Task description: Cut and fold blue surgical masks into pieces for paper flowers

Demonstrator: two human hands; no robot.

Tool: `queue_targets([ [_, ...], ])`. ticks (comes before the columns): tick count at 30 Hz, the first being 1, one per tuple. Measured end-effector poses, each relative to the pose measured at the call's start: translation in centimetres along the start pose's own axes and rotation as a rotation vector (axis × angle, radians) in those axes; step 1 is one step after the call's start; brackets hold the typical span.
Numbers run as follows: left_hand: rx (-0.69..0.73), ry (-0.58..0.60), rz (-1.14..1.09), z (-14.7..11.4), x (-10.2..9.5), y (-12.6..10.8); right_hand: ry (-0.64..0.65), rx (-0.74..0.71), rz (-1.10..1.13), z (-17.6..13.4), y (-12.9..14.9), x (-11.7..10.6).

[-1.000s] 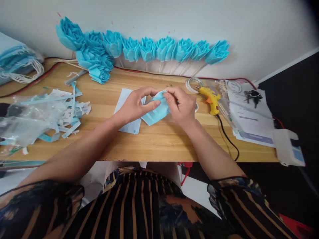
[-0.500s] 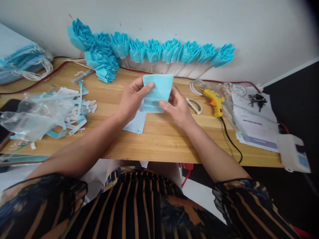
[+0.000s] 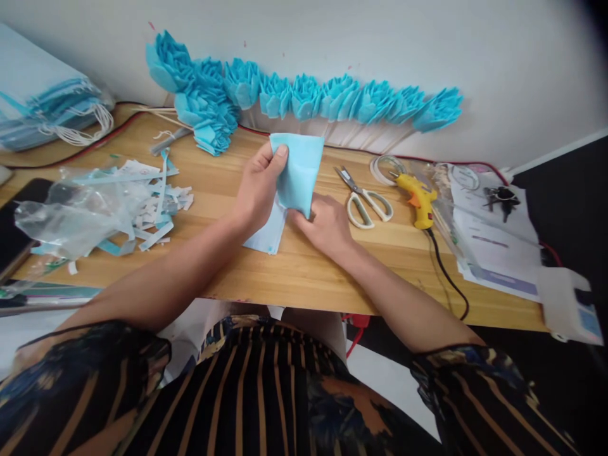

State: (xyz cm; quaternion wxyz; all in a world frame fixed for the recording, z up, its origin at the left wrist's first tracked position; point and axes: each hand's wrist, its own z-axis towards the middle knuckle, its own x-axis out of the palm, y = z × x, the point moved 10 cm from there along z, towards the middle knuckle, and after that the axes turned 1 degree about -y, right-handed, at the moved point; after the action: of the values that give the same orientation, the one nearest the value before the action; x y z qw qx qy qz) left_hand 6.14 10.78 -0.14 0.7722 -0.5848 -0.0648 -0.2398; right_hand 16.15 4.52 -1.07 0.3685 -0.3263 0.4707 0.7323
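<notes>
A light blue piece of mask fabric is held up over the middle of the table. My left hand pinches its left side, thumb lying on the front. At the lower edge, my right hand grips the fabric with thumb and curled fingers; some fingertips are hidden. Beneath the hands, a stack of pale blue fabric pieces lies on the wooden table, partly covered by my left hand. White-handled scissors lie just right of my right hand, blades pointing away.
A row of blue fabric flowers on sticks leans on the wall. Plastic bags and cut strips lie left, near stacked masks. Right are a yellow glue gun with cord, papers and keys.
My right hand has moved down from the fabric's right side to its lower edge, and the fabric now bends there. The scissors show more fully. The whole view has shifted slightly.
</notes>
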Motion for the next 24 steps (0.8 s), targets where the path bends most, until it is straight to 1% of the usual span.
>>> queue_targets([
  [3, 0.034, -0.064, 0.088, -0.3, -0.2, -0.2, 0.052, -0.046, 0.003, -0.3, 1.2, 1.2],
  [6, 0.069, -0.108, 0.218, -0.4, -0.5, -0.7, 0.089, -0.03, 0.084, -0.3, 1.5, 1.5],
  [8, 0.119, -0.127, 0.299, -0.3, -0.7, -1.4, 0.127, -0.015, 0.226, -0.2, 1.4, 1.5],
  [11, 0.235, -0.134, 0.379, -0.2, -1.0, -2.8, 0.234, -0.003, 0.567, 0.0, 1.2, 1.4],
  [13, 0.253, -0.114, 0.416, -0.3, -0.8, -3.1, 0.265, 0.029, 0.742, 0.3, 0.6, 1.0],
  [14, 0.237, -0.093, 0.434, -0.4, -0.6, -3.0, 0.255, 0.052, 0.789, 0.4, 0.2, 0.7],
  [16, 0.208, -0.039, 0.485, -0.8, 0.2, -2.9, 0.195, 0.098, 0.819, 0.7, -0.7, 0.1],
  [18, 0.232, 0.007, 0.578, -1.3, 1.0, -3.1, 0.122, 0.138, 0.809, 0.8, -1.6, -0.4],
  [20, 0.282, 0.025, 0.659, -1.8, 1.5, -3.3, 0.043, 0.186, 0.774, 0.7, -2.4, -0.7],
  [22, 0.271, 0.029, 0.639, -1.9, 1.6, -2.9, -0.035, 0.225, 0.72, 0.6, -3.2, -1.2],
  [24, 0.191, 0.035, 0.516, -1.6, 1.3, -1.8, -0.102, 0.241, 0.651, 0.5, -3.7, -1.8],
])
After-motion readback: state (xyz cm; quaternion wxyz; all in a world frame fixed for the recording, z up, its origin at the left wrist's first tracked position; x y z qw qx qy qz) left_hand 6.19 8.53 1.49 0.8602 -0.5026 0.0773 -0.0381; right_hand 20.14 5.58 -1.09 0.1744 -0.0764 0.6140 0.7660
